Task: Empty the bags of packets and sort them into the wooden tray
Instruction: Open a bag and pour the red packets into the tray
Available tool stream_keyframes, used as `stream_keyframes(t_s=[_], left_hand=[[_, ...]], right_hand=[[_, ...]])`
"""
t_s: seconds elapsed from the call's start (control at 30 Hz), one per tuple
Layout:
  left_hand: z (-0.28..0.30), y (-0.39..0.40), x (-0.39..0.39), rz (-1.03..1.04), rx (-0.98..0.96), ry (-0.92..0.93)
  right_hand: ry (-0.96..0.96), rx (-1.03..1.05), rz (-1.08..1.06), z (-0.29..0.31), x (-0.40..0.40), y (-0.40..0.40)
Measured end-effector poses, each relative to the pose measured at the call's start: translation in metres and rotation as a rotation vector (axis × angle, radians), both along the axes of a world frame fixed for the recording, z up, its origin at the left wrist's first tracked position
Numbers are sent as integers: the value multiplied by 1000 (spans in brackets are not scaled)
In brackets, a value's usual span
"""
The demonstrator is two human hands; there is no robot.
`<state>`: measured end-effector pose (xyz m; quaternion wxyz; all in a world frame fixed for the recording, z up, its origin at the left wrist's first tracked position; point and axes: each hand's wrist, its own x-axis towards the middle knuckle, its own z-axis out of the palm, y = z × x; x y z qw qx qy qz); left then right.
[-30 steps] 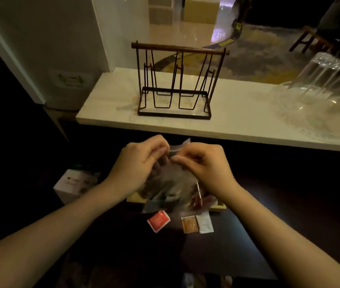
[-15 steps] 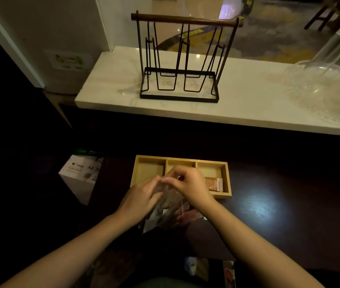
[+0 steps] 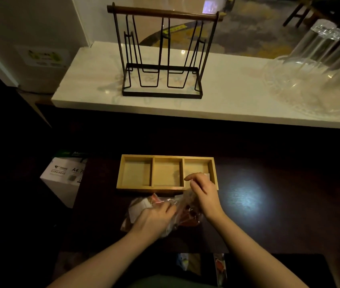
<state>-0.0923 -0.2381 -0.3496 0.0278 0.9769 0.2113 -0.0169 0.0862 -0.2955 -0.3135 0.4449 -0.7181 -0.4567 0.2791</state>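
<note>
Fingers [image 3: 194, 179] of right hand [image 3: 205, 193] pinched together over wooden tray [image 3: 121, 173], holding something too small to tell. Left hand [image 3: 154, 220] closed on plastic bag [image 3: 144, 204] of packets.

Pale matt wooden tray [image 3: 135, 188]; crinkly clear plastic bag [image 3: 177, 213]; glossy dark table [image 3: 269, 215].

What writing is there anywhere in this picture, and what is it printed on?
"A4 7": on the white box left of the wooden tray; the number is cut off by the table edge.
The logo and smaller lines on that box: too small to read.
Green band on the box top: white lettering, too blurred to read.
Green sign on the wall, upper left: blurred, unreadable.
Packets in the bag: no print legible.
</note>
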Motion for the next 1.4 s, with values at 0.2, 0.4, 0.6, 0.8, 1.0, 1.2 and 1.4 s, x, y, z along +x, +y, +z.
stream_keyframes(t_s=[0.2, 0.4, 0.6, 0.8, 1.0, 1.2, 1.4], left_hand=[[-1, 0, 14, 89, -20, 56], [4, 1, 17, 168, -41, 59], [22, 5, 15, 308, -211, -2], [19, -1, 15, 213, -284, -120], [-3, 1, 7, 35, -216, 62], [40, 21, 15, 289, -743, 18], [92, 18, 26, 454, -1088, -272]], right_hand=[[-252, -161, -125, -23, 17, -37], [76, -476, -749, -52, 22, -72], [346, -594, -528, -47, 31, -92], [448, -544, -433, -24, 47, -96], [593, -375, -247, 23, 20, -51], [473, -296, -210, 33, -4, -18], [296, -240, -211, 26, -17, -2]])
